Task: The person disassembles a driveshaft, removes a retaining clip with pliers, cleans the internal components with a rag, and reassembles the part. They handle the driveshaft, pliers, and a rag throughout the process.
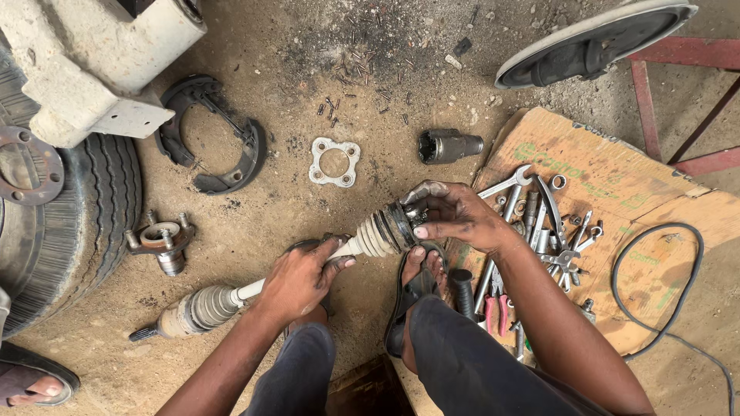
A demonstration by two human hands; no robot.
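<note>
Tyre [69, 208] at the ground's left edge; wheel hub [163, 243] just beside it, brake shoes [212, 135] further back. Drive shaft [262, 289] lies slanted across the dirt floor [308, 92] near its front middle. Left hand [301, 277] closed around the bare shaft. Right hand [455, 216] fingers curled, gripping the joint end at the ribbed rubber boot [381, 231]. Spanners [539, 223] piled on cardboard [617, 177], right.

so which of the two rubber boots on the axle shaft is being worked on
The boot at the raised end, under the right hand. The other boot lies near the ground past the left hand, untouched.
</note>
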